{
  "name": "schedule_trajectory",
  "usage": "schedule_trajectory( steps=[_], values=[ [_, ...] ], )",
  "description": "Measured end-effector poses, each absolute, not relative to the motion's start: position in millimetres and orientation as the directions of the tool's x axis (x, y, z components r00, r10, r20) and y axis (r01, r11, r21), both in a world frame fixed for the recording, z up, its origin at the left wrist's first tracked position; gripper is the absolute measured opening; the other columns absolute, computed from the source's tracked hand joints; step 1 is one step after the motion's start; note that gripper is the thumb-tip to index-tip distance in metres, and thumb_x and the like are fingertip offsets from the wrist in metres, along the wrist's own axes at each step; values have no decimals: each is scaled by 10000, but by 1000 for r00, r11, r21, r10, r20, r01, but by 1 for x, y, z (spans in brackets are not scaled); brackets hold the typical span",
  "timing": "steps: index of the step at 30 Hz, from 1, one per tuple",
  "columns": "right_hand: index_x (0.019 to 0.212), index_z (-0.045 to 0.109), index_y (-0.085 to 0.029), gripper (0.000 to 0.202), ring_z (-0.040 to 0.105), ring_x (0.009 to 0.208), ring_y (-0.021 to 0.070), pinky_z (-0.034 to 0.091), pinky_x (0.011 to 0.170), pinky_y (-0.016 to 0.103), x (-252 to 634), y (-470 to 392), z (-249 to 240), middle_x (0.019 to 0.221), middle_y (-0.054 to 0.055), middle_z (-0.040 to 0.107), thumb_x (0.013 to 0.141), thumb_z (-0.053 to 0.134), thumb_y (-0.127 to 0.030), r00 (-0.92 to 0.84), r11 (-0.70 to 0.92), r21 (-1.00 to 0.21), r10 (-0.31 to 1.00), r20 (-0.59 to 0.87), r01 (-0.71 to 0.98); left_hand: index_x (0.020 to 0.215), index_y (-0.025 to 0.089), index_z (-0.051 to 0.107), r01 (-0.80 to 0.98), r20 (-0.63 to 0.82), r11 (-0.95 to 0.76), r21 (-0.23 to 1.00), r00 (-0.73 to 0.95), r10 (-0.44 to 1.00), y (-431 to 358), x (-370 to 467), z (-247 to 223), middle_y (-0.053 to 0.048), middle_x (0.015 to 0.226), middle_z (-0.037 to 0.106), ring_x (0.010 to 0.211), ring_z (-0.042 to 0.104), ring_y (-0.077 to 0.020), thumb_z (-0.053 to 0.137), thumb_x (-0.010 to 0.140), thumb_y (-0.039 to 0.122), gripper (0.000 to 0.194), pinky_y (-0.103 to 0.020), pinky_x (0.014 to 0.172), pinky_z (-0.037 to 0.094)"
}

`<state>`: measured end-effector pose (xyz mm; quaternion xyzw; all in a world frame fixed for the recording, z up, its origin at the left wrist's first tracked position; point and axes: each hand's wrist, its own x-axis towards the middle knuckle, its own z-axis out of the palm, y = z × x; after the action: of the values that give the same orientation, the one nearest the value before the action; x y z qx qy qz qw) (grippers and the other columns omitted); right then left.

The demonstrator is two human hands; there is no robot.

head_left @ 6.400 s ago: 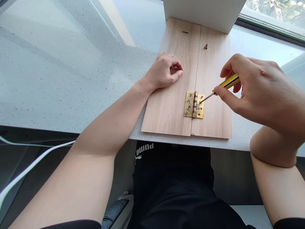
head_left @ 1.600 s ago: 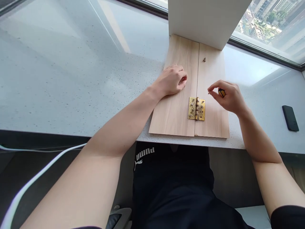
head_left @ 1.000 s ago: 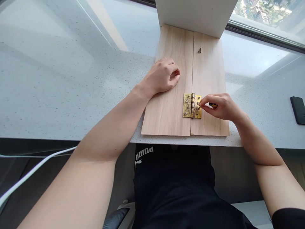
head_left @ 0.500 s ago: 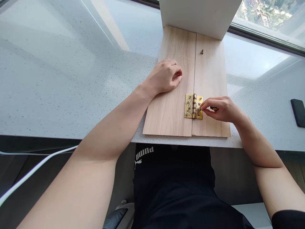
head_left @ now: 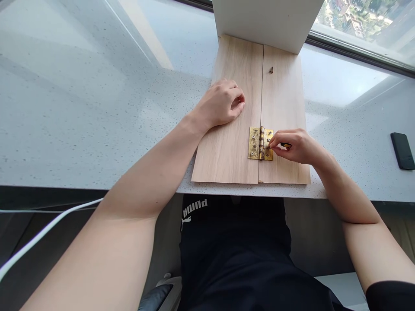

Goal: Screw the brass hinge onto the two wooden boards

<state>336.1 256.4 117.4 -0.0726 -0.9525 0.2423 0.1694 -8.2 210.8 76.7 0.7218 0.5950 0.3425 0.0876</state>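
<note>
Bright daylight from the window (head_left: 363, 19) falls on a speckled counter (head_left: 90, 99), with a pale upright panel (head_left: 266, 21) well beyond the brass hinge (head_left: 261, 144). That hinge lies across the seam of two wood-grain boards, the left board (head_left: 227, 155) under one leaf and the right board (head_left: 288, 99) under the other, seemingly so that it bridges both. Screw heads show on both leaves.

At the hinge's right leaf, the right hand (head_left: 300, 146) has its fingers narrowed in a pinch, apparently round a small screw; the tips hide most of it. A black-and-yellow screwdriver (head_left: 285, 146) is tucked into the same hand, probably to keep it ready while the fingertips are busy. The left hand (head_left: 223, 101) rests on the left board, beyond and left of the hinge, likely steadying it; its fingers curl loosely, and whether they hold anything I cannot tell.

Farther beyond the hinge, a loose screw (head_left: 271, 70) lies on the right board. Well to the hinge's right is a dark phone (head_left: 402, 151), no writing legible. Nearer the wearer than the hinge, black clothing (head_left: 233, 246) carries a white PUMA logo (head_left: 195, 208), upside down from here.
</note>
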Motion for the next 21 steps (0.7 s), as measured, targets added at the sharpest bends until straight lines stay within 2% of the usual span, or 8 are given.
schedule_trajectory(
  steps=[6,11,15,18,21],
  values=[
    [976,765,-256,157,689,746,160,514,692,307,336,257,119,954,21,863,1127,726,-238,-944,851,-518,234,233,83,1105,296,862,773,379,-287,566,66,923,202,7,86,-127,1216,838,1256,766,-394,793,1061,361,104,-616,1198,624],
    [1152,749,-267,27,556,603,107,470,657,292,342,261,121,972,-22,866,1134,753,-288,-947,868,-490,219,236,79,1200,228,873,727,325,-382,571,227,918,186,32,104,-117,1284,835,1305,759,-368,799,1069,291,163,-582,1240,595],
    [1261,682,-281,231,521,588,96,458,655,304,346,265,126,1057,-21,864,1115,838,-367,-930,860,-502,254,266,91,1185,225,895,637,317,-478,605,358,878,176,43,113,-110,1199,842,1212,772,-336,788,1026,238,193,-534,1188,608],
    [1190,624,-274,229,495,590,91,410,618,307,347,265,135,958,-46,776,1058,812,-278,-917,871,-487,247,313,68,1172,228,902,564,298,-519,643,441,847,172,48,117,-104,1136,853,1113,775,-314,804,992,239,205,-502,1145,614],
    [1117,558,-282,261,467,600,109,371,589,320,349,263,145,881,-63,659,913,646,-146,-903,847,-531,259,342,42,1166,245,904,494,283,-545,678,509,813,171,53,117,-89,1093,864,1038,771,-295,863,974,298,203,-470,1093,612]
  ],
)
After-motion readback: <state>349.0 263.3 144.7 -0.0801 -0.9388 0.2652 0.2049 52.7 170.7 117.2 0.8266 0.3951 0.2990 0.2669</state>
